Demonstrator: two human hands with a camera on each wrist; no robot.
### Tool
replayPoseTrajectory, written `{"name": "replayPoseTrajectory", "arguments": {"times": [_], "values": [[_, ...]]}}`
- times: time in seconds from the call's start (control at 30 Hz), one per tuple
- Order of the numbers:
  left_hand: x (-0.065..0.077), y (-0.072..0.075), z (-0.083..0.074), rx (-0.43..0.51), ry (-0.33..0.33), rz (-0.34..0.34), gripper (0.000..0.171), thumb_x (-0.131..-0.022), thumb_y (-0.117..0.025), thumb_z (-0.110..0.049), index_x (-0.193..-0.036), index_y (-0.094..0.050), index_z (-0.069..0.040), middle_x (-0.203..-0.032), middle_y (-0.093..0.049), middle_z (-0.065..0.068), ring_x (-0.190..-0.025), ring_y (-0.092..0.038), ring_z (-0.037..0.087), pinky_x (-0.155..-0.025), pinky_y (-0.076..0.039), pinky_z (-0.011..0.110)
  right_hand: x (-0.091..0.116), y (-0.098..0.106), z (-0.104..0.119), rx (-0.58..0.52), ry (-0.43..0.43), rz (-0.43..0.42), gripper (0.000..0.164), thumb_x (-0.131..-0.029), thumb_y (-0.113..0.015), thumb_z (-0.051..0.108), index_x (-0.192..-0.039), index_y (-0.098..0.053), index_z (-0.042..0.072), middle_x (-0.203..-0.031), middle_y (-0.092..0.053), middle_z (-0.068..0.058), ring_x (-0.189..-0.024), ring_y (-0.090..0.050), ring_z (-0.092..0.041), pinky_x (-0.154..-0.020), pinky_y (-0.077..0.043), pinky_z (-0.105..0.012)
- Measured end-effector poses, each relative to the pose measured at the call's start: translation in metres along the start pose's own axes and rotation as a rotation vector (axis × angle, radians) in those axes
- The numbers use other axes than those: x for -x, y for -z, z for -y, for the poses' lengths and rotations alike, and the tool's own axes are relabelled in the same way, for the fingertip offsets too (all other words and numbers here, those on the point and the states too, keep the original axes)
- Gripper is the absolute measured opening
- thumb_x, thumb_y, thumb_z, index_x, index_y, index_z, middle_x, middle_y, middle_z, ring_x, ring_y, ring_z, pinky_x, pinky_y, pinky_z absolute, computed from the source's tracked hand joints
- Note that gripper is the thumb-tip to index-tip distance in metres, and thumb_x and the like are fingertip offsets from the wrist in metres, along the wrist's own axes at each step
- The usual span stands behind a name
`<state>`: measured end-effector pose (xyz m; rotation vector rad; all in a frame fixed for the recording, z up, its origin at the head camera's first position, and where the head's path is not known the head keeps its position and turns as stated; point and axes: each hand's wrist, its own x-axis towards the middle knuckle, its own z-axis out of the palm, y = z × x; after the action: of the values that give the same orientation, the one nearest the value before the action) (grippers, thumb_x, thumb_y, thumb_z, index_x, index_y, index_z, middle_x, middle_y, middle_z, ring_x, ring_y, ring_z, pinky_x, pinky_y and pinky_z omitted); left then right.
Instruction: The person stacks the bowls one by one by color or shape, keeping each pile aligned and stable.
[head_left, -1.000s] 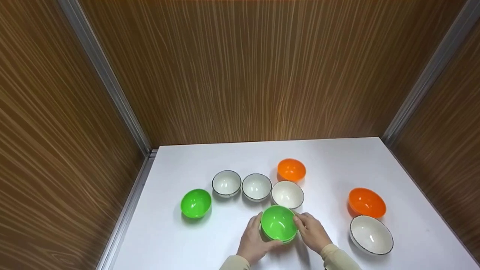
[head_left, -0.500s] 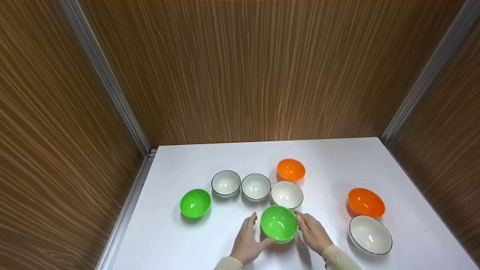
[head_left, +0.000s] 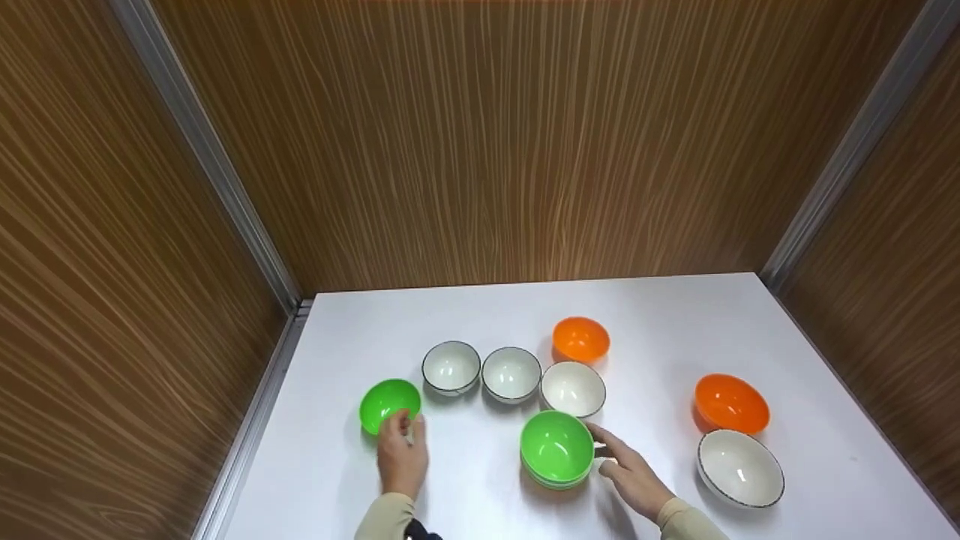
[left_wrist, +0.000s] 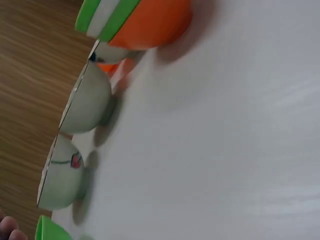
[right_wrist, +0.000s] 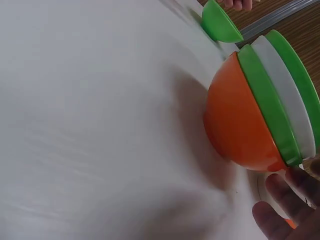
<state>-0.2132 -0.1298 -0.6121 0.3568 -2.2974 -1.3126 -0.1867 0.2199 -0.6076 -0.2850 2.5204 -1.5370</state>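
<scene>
A stack of nested bowls point(head_left: 556, 448) stands on the table; the right wrist view shows an orange bowl point(right_wrist: 240, 115) at the bottom, then green, white and green. My right hand point(head_left: 630, 472) is at its right side with fingers spread, the tips at or very near the rims point(right_wrist: 295, 165). Over the near edge of a single green bowl point(head_left: 386, 397), at the left, hovers my left hand point(head_left: 403, 456), fingers loosely bent. Its fingertips point(right_wrist: 239, 4) look just above that bowl; contact is not clear. Neither hand grips anything.
Behind the stack are white bowls with dark rims point(head_left: 451, 367), point(head_left: 511, 373) and a plainer white bowl point(head_left: 574, 388). An orange bowl point(head_left: 581, 339) sits behind them. Another orange bowl point(head_left: 731, 403) and a white bowl point(head_left: 740, 469) stand at the right. Wood-grain panels point(head_left: 480, 150) enclose the table.
My left hand has let go of the stack and moved left to the single green bowl. My right hand has loosened and drawn slightly away from the stack, which stays in place.
</scene>
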Motion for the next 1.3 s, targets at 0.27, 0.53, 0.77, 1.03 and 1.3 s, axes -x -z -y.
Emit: {"name": "replayPoseTrajectory", "arguments": {"times": [0.27, 0.53, 0.77, 1.03, 1.3], "values": [[-0.026, 0.017, 0.031, -0.054, 0.278, -0.166, 0.037, -0.086, -0.057, -0.022, -0.108, -0.049, 0.006, -0.101, -0.047, 0.023, -0.095, -0.047, 0.038, -0.080, -0.038, 0.048, 0.003, -0.014, -0.011, 0.041, 0.043, 0.035, 0.097, -0.071, -0.077, 0.030, -0.146, -0.018, 0.015, -0.138, -0.037, -0.014, -0.113, -0.047, -0.034, -0.087, -0.046, -0.048], [-0.029, 0.021, 0.048, 0.034, 0.438, -0.051, 0.051, -0.091, -0.049, -0.029, -0.120, -0.037, 0.011, -0.110, -0.045, 0.031, -0.104, -0.043, 0.044, -0.090, -0.035, 0.050, 0.000, -0.026, -0.009, 0.048, 0.030, -0.028, 0.113, -0.062, -0.082, 0.040, -0.147, -0.011, 0.014, -0.143, -0.030, -0.013, -0.115, -0.045, -0.037, -0.087, -0.047, -0.050], [-0.029, 0.022, 0.052, 0.064, 0.422, 0.029, 0.046, -0.094, -0.044, -0.028, -0.121, -0.045, 0.009, -0.114, -0.053, 0.028, -0.109, -0.046, 0.042, -0.093, -0.035, 0.050, -0.004, -0.030, -0.008, 0.057, 0.065, -0.081, 0.115, -0.059, -0.082, 0.046, -0.146, -0.014, 0.012, -0.144, -0.031, -0.010, -0.120, -0.042, -0.033, -0.090, -0.044, -0.049], [-0.030, 0.022, 0.053, 0.115, 0.432, 0.042, 0.040, -0.095, -0.043, -0.026, -0.115, -0.051, 0.008, -0.087, -0.063, 0.020, -0.076, -0.061, 0.028, -0.074, -0.047, 0.038, -0.005, -0.031, -0.007, 0.058, 0.081, -0.093, 0.113, -0.059, -0.081, 0.047, -0.145, -0.018, 0.010, -0.142, -0.034, -0.009, -0.121, -0.041, -0.030, -0.091, -0.043, -0.049], [-0.026, 0.024, 0.053, 0.215, 0.469, 0.018, 0.041, -0.095, -0.044, -0.024, -0.117, -0.050, 0.010, -0.103, -0.058, 0.026, -0.087, -0.059, 0.034, -0.072, -0.050, 0.034, -0.003, -0.032, -0.007, 0.041, 0.068, -0.095, 0.110, -0.061, -0.081, 0.045, -0.145, -0.018, 0.013, -0.143, -0.033, -0.003, -0.122, -0.041, -0.026, -0.094, -0.040, -0.050]]}}
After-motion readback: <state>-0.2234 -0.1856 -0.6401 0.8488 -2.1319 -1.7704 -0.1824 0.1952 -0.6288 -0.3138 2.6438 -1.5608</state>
